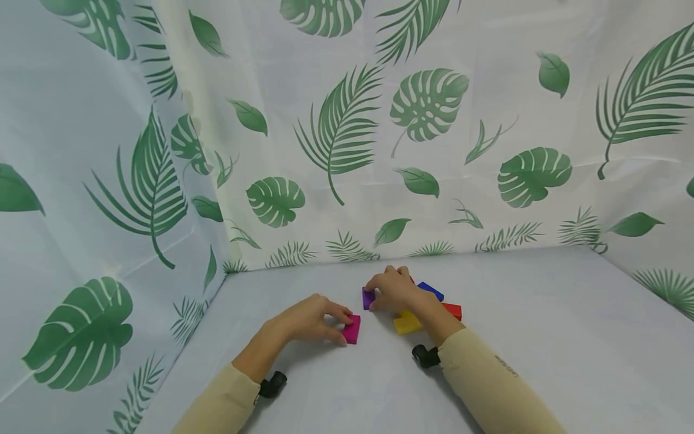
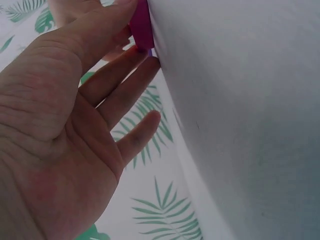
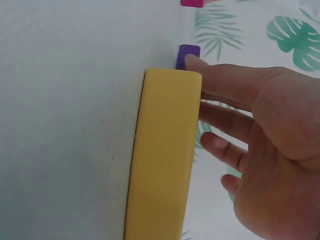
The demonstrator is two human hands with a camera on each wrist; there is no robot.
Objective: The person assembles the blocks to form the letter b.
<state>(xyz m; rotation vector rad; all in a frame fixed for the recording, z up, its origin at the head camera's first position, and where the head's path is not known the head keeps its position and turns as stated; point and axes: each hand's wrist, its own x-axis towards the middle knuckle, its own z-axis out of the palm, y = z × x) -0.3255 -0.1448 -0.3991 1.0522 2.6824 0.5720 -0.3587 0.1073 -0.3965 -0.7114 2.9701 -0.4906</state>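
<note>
I'm watching from far away, and the pink block [image 1: 353,330] is lying flat on the white table [image 1: 553,337], near the middle. The left hand [image 1: 310,319] is pinching it between thumb and finger, while the other fingers are spreading out loosely. Just past it and a bit to the right, the purple block [image 1: 368,298] is lying flat too. The right hand [image 1: 394,291] is pinching that one, with its thumb at the near end.

I'm guessing both blocks are being light, hard and stiff, so squeezing shouldn't be bending or breaking them. Their sides are looking smooth, so I'm thinking they could be slipping a little. I'm liking a soft pinch on two opposite edges best, low down by the table.

Under and beside the right arm, a yellow block [image 1: 408,324], a red block [image 1: 452,311] and a blue block [image 1: 431,292] are sitting close together. The right arm is hiding some of them. Farther out, a white cloth [image 1: 488,90] with green leaves is hanging behind everything.
</note>
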